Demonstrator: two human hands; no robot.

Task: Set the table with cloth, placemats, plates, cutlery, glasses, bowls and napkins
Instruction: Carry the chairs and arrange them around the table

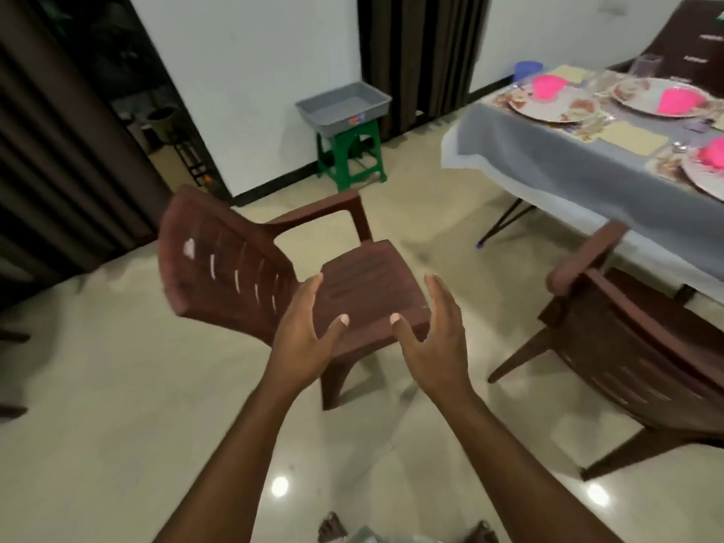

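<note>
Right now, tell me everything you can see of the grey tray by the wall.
The grey tray is a shallow rectangular bin, apparently plastic, with a flared rim and a small red and blue label on its near side wall. It looks empty, as far as its inside shows. It sits level on a green plastic stool, overhanging the stool's top, against the white wall beside dark curtains. Nothing else touches it; both hands are far from it.

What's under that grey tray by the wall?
The grey tray sits on top of a green plastic stool, which stands on the floor. Something dark shows between the stool's legs, too blurry to name.
</note>
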